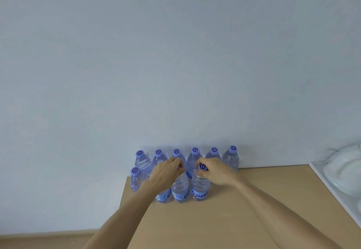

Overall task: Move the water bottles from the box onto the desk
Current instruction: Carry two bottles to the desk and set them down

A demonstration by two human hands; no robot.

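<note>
1. Purple-capped water bottles (pixel 139 179) stand upright in two rows at the bench's (pixel 234 209) back edge, against the wall.
2. My left hand (pixel 168 174) curls around one front-row bottle's (pixel 180 188) top.
3. My right hand (pixel 214 170) pinches the cap of the next bottle (pixel 200 189) beside it.

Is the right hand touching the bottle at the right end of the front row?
Touching. In the head view, the right hand has its fingers curled round the neck and cap of the front-row bottle, with no gap visible.
</note>
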